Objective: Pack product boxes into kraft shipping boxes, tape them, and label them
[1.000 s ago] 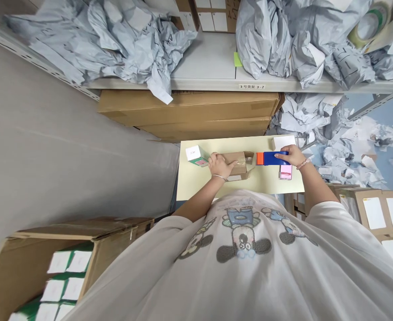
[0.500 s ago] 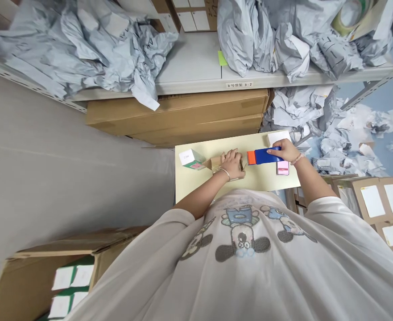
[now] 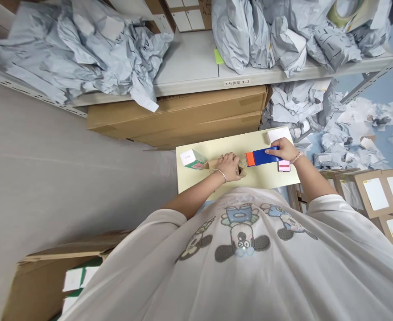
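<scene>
- Two bare hands are at work over a pale yellow table [image 3: 266, 178]
- Left hand [image 3: 228, 167]: partly curled over a small brown box [image 3: 213, 165], fingers and thumb spanning it near its right end, which stands open; the hand hides most of the box
- Right hand [image 3: 281, 150]: closed on the right end of a flat blue-and-orange packet [image 3: 263, 156], thumb on top, the other fingers mostly hidden
- The packet's orange end points left, just beside the brown box's open end; whether they touch I cannot tell
- Green-and-white box [image 3: 192, 159]: at the table's left, near the brown box
- Pink-screened phone [image 3: 283, 166]: on the table, just below the packet's right end
- White box [image 3: 278, 134]: at the far right corner, just beyond the right hand
- Grey shelf [image 3: 189, 58]: above the table, bearing crumpled grey bags [image 3: 92, 53]
</scene>
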Tool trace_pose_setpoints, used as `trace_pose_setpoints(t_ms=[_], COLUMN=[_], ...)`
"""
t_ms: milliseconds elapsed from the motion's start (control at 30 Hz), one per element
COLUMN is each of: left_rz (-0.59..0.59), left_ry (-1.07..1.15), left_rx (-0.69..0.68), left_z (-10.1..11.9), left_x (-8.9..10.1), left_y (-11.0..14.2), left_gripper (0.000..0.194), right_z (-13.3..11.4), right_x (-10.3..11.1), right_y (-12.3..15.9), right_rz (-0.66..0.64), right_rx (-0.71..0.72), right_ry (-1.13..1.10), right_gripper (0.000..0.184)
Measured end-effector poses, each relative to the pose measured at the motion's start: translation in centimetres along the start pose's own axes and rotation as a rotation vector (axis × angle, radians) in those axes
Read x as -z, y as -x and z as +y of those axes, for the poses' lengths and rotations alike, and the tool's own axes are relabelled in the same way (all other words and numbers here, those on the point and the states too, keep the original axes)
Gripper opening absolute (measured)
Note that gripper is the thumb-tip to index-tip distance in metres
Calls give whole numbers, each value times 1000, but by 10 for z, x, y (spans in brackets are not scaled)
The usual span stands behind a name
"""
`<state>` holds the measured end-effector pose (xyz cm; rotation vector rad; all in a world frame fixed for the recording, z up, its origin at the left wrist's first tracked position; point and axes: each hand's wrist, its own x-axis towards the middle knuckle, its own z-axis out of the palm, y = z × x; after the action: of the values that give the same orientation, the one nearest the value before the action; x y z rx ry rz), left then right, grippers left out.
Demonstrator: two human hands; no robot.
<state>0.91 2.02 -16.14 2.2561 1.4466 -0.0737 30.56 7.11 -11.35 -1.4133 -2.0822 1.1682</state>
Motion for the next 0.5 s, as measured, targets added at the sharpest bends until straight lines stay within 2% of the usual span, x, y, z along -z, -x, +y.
trace_pose_setpoints(t_ms=[133,233,367,500], left_rz=[195,354,413,460], left_ry=[49,142,376,588], left_rx=[-15,-19,-73,-129], left_z=[-2,-1,-7,-25], left_x=[17,17,-12,-54], left_y=[0,0,2,9], left_gripper=[67,67,75,73], right_z=[-21,-44,-74,-97], right_x=[8,19,16,-15], right_y=[3,8,8,-9], right_rz=[74,127,75,-45], right_rx=[10,28,37,13], right_ry=[21,51,127,276], right_gripper=[69,68,67,69])
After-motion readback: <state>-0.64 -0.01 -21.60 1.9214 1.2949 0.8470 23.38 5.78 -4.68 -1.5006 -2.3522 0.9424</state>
